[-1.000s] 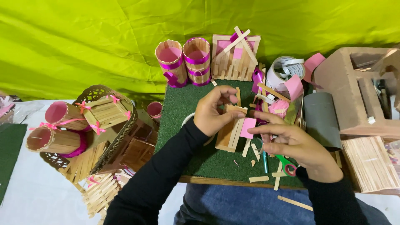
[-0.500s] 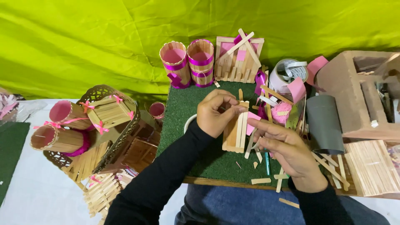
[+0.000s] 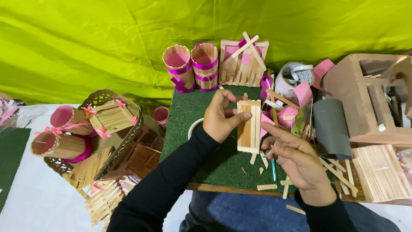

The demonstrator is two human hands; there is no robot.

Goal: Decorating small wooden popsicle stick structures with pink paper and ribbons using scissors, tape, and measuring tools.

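- Head view: left hand (image 3: 221, 117) has a little panel of wooden sticks (image 3: 249, 126) pinched by its left edge, held flat over the green turf mat (image 3: 193, 124).
- Right hand (image 3: 296, 159) sits at the panel's lower right corner, fingers half curled; looks like they're touching it, hard to tell if they're gripping.
- Loose sticks (image 3: 267, 187) lie on the mat below; two pink-banded stick cups (image 3: 193, 66) stand at the back.

Green turf board (image 3: 201, 150) carries loose craft sticks (image 3: 267, 187).

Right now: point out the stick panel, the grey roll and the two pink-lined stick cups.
stick panel (image 3: 249, 125), head view, middle of its flat face.
grey roll (image 3: 331, 128), head view, middle of its side.
pink-lined stick cups (image 3: 205, 68), head view, right cup's wall.
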